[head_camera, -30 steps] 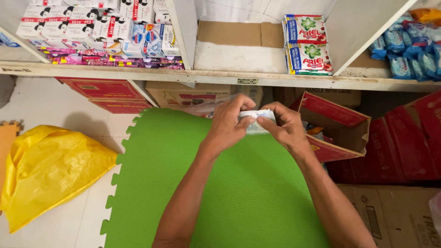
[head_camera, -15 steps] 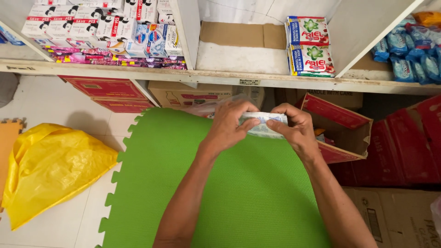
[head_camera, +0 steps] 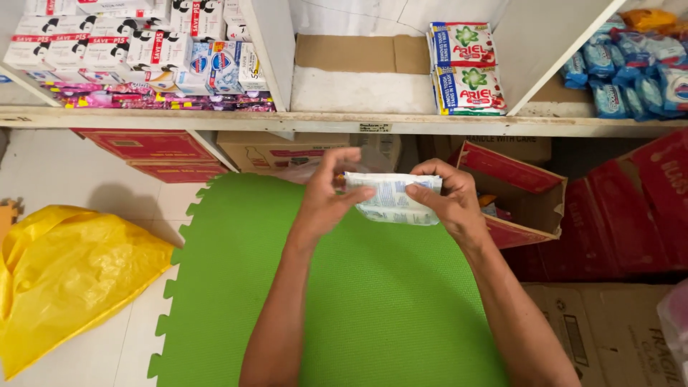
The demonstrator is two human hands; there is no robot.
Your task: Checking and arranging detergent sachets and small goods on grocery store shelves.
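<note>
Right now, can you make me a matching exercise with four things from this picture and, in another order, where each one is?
Things:
1. white packet
2. yellow plastic bag
3. green foam mat
4. open red carton

Places:
A. on the floor, at the far left
B. under the forearms, on the floor
C. held between the left hand and right hand
D. below the shelf, right of the hands

Pairs: 1-C, 2-A, 3-B, 4-D

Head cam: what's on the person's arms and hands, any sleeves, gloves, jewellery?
Nothing worn that shows. The left hand and the right hand are bare, without gloves, rings or watch. Both forearms are bare from wrist to the bottom edge of the picture; no sleeve comes into view.
</note>
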